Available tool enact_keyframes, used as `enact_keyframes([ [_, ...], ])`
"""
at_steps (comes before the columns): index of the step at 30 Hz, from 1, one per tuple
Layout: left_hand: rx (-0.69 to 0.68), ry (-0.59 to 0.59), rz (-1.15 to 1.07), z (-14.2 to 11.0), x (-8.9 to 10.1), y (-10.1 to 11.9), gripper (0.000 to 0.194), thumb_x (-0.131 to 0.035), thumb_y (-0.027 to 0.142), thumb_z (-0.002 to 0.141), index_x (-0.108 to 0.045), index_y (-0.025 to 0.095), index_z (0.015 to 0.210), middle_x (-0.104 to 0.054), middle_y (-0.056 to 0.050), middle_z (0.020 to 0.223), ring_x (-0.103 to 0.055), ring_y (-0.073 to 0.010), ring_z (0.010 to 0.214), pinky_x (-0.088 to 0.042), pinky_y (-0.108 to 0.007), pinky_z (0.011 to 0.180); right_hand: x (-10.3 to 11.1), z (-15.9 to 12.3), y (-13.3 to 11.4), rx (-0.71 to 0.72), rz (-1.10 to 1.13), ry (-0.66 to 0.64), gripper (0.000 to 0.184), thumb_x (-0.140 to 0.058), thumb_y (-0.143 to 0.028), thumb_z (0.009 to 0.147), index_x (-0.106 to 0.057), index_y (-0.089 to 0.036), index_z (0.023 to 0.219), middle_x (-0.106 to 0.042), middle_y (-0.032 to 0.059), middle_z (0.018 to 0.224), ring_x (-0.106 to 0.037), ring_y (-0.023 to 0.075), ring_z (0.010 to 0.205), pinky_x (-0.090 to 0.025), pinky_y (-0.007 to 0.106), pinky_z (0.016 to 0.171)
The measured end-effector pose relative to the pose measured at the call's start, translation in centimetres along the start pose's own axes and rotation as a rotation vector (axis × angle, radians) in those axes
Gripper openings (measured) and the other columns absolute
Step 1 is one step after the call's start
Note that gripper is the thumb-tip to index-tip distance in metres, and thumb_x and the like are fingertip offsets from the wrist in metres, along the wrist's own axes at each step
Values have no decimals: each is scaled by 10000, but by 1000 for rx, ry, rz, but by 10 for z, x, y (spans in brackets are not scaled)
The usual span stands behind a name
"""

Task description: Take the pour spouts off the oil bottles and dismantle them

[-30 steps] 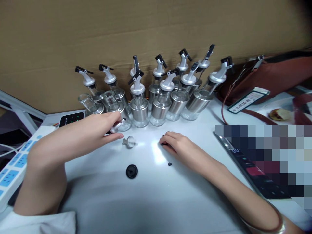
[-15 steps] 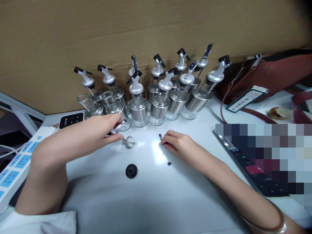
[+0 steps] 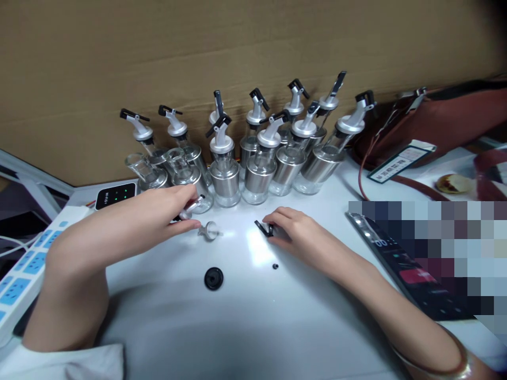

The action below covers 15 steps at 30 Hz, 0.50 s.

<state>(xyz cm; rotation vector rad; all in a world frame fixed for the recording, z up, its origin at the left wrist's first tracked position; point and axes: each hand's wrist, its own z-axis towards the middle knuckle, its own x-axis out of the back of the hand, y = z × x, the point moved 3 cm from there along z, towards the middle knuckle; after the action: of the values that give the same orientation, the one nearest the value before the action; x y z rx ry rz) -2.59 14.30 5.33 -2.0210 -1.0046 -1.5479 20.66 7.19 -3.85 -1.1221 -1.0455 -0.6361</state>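
Note:
My left hand [image 3: 176,211] is closed, thumb below the fingers, on a small silver-and-black part [image 3: 184,214], mostly hidden by the fingers. Just off its thumb tip, a silver pourer top [image 3: 210,230] lies on its side on the white table [image 3: 237,327]. My right hand [image 3: 291,228] curls around the forked end of a black pourer lever [image 3: 263,228], low over the tabletop; its slim end points left. Nearer to me are a round black stopper [image 3: 214,278] and a tiny black plug [image 3: 275,266].
Several glass-and-steel bottles with pourers [image 3: 224,179] stand along the cardboard wall [image 3: 237,47]. Two open bottle necks [image 3: 174,158] show behind my left hand. A power strip [image 3: 27,264] lies left, a Wi-Fi box [image 3: 115,195] behind it. A brown bag [image 3: 435,121] and phone-like device [image 3: 396,258] occupy the right.
My right hand has shifted slightly right and its fingers have parted a little. More of the black lever shows, now lying flatter. The left hand holds almost still.

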Motion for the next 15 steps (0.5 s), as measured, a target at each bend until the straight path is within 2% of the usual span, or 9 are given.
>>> enact_keyframes([
  [9, -17, 12, 21, 2, 2, 2, 254, -391, 470, 921, -435, 221, 943, -554, -14, 868, -545, -163, 722, -412, -279, 615, 2, -1, -5, 65, 88, -31, 228, -571, -90, 840, -636, -132, 1054, -624, 112, 986, -611, 240, 920, -508, 369, 808],
  [15, -25, 41, -61, 7, -5, -9, 379, -470, 591, 840, -495, 217, 895, -590, -38, 833, -550, -191, 664, -386, -283, 558, -3, 0, -5, 125, 121, -27, 182, -541, -100, 867, -675, -137, 984, -605, 108, 971, -609, 214, 866, -517, 343, 770],
])
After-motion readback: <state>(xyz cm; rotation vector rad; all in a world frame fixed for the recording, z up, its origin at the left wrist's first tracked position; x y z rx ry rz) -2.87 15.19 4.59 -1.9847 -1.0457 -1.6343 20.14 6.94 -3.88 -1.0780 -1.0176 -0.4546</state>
